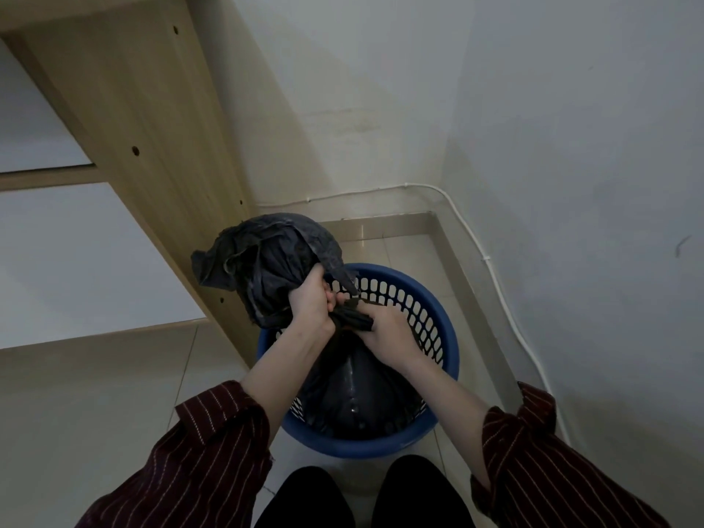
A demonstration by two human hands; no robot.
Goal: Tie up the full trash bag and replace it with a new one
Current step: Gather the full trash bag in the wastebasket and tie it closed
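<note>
The white walls [552,108] meet in a corner ahead of me, and a tall light-wood panel [125,108] slants down on my left, reaching pale floor tiles [114,394]. My dark red striped sleeves [198,451] come in from both lower corners, pushed back to leave my forearms bare, and my knees in black [304,497] show at the bottom edge. Just in front of them the round blue bin [362,449] with its slotted wall stands on the tiles, in the corner and close against the foot of the wood panel. The black trash bag [358,394] sits inside the bin, its glossy body narrowing upward to a gathered neck above the rim. The loose top of the bag [266,261] billows up and to the left, over the bin's far left edge, crumpled and dull grey. My left hand [310,302] is curled tight around the base of that loose plastic. My right hand [384,329] is clenched on the twisted neck beside it, a short dark tail of plastic poking out between my fingers. The two hands are pressed together, knuckles touching, above the middle of the bin. A thin white cable [506,299] runs along the base of the walls behind.
</note>
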